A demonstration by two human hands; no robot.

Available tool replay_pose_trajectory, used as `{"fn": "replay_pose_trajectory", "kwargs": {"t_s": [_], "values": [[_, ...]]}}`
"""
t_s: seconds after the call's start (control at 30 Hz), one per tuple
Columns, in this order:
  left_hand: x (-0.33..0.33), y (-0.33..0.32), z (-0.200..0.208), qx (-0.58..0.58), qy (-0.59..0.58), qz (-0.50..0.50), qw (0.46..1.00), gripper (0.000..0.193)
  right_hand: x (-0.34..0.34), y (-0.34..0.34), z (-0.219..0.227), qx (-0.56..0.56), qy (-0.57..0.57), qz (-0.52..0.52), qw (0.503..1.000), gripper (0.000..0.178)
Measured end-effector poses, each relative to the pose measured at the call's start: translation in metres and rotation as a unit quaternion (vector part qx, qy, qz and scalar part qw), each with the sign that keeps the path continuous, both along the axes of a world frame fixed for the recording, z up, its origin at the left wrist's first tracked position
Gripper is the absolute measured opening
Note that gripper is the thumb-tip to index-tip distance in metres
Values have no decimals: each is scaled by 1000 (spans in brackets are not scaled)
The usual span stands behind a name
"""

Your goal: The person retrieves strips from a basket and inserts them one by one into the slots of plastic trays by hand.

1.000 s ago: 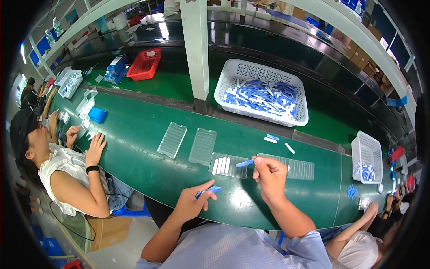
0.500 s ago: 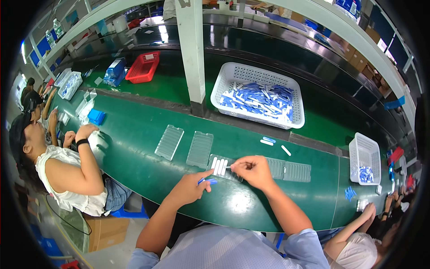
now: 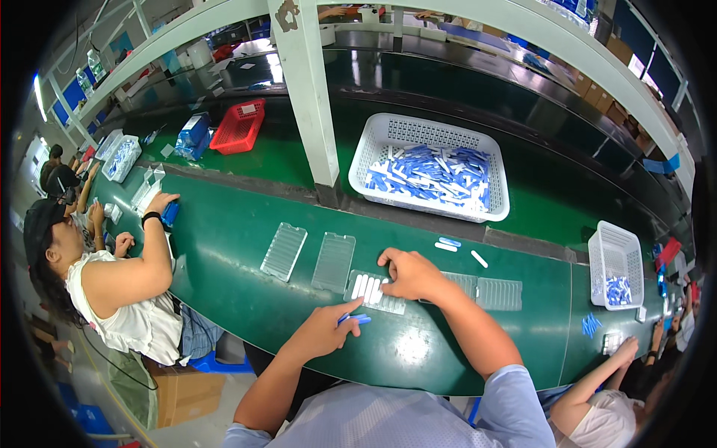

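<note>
A clear ribbed plastic tray [image 3: 393, 305] lies in front of me, with several white sticks [image 3: 367, 289] side by side in its left part. My left hand [image 3: 323, 332] is closed round a few blue-and-white sticks [image 3: 355, 319], its index finger stretched to the tray's near edge beside the white ones. Over the tray's right part is my right hand [image 3: 413, 276], thumb and index finger apart. The thumb is by the rightmost white stick; no object shows between these fingers. Its palm side is hidden.
More clear trays [image 3: 284, 252] lie left and right along the green table [image 3: 246, 299]. A white basket [image 3: 355, 175] of blue and white sticks stands beyond, near a white post [image 3: 306, 112]. Loose sticks [image 3: 479, 259] lie right of centre. A co-worker [image 3: 123, 280] sits at left.
My right hand has let go of a white stick, now in the tray beside the others, and its fingers have spread. My left hand keeps its blue-and-white sticks. The co-worker at left reached farther forward.
</note>
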State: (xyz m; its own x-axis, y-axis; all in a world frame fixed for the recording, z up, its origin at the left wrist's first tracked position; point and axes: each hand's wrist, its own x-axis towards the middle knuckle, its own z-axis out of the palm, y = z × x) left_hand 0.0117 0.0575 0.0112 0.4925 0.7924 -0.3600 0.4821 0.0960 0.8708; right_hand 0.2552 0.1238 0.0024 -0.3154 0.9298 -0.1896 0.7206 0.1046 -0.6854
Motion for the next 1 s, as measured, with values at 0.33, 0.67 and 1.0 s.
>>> {"fn": "replay_pose_trajectory", "kwargs": {"t_s": [0.33,0.67,1.0], "values": [[-11,-9,6,-137,-261,154,943,29,7,-17,-2,20,176,-69,982,38],[2,-24,7,-144,-314,172,922,29,-16,-68,3,57,394,-111,910,8],[-23,-39,-19,-233,-368,240,867,29,15,-58,17,-80,460,-164,869,10]]}}
